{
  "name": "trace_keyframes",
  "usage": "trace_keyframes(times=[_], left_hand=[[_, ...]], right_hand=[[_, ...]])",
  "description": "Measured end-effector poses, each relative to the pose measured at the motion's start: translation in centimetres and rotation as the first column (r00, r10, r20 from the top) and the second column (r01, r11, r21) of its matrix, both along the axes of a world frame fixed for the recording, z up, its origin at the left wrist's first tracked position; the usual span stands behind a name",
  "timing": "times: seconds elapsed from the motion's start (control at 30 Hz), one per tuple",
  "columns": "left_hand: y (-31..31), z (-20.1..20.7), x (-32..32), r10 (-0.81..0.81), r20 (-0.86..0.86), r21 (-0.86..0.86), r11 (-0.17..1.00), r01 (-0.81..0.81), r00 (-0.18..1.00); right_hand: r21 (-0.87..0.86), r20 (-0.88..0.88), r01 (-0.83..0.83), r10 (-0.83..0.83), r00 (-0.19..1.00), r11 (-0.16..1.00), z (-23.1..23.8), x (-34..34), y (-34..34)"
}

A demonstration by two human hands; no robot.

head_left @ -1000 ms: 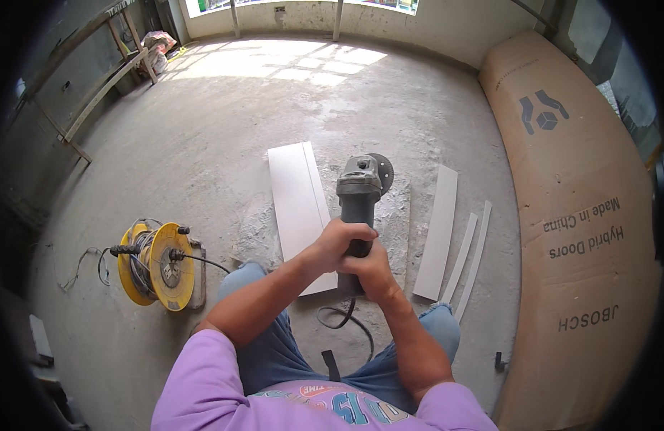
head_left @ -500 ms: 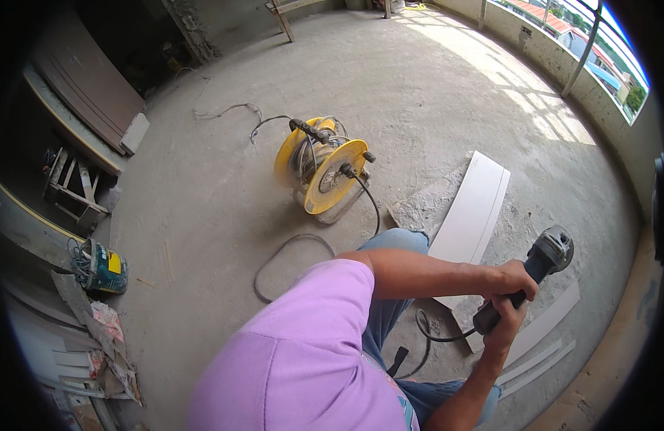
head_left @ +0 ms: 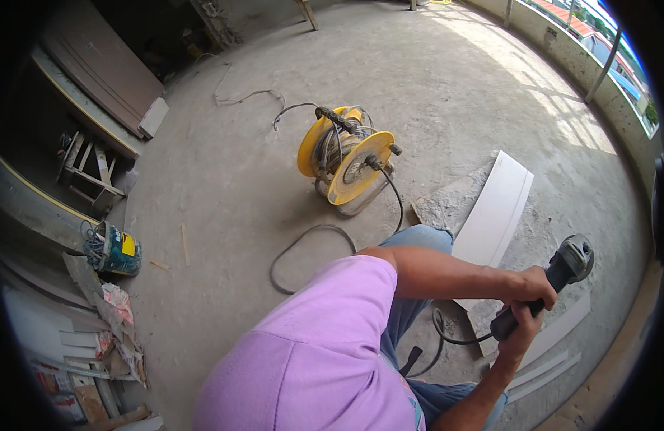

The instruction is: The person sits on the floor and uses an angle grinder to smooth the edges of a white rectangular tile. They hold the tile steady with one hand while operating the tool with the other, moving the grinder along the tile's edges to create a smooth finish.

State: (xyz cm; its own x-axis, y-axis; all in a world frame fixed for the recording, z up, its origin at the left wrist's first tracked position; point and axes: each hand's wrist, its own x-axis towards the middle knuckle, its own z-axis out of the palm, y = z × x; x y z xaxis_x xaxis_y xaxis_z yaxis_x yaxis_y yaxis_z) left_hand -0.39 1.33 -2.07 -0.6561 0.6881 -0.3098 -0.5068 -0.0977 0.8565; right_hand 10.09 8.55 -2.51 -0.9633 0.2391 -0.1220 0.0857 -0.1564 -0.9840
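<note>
1 black-grey angle grinder (head_left: 571, 264); 1 yellow round-flanged cable reel (head_left: 353, 174); 2 flat white boards (head_left: 493, 213) near grinder; 2 narrow white strips (head_left: 539, 369) alongside; 1 dark-green round bucket (head_left: 120, 253).

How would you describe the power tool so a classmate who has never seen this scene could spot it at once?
From the grey floor, look right of centre to the long white board. To its right, the left hand and right hand grip the angle grinder. Its grey head and trailing black cord set it apart from the flat, pale strips nearby.
</note>
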Motion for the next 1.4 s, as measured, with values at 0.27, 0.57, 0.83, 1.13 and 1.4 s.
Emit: trace_keyframes(times=[0.27, 0.57, 0.83, 1.13, 1.4], left_hand=[[-0.1, 0.2, 0.2, 0.016, -0.014, -0.020, 1.000, -0.017, 1.000], [0.3, -0.2, 0.1, -0.001, -0.018, -0.004, 1.000, 0.001, 1.000], [0.2, -0.2, 0.3, 0.030, -0.042, -0.015, 0.999, -0.031, 0.999], [0.4, -0.4, 0.3, 0.044, -0.037, -0.011, 0.999, -0.044, 0.998], [-0.7, 0.5, 0.4, -0.017, -0.089, -0.050, 0.999, 0.012, 0.996]], right_hand=[[0.034, -0.006, 0.004, -0.004, 1.000, 0.999, 0.3, 0.1, -0.4], [0.045, -0.001, 0.022, -0.022, 1.000, 0.999, -0.1, 0.0, -0.1], [0.063, -0.006, -0.006, 0.007, 1.000, 0.998, 0.0, 0.1, -0.1], [0.052, 0.015, 0.008, -0.009, 1.000, 0.999, 0.0, 0.1, 0.1], [-0.022, 0.007, -0.050, 0.050, 0.999, 0.999, 0.3, 0.3, -0.2]])
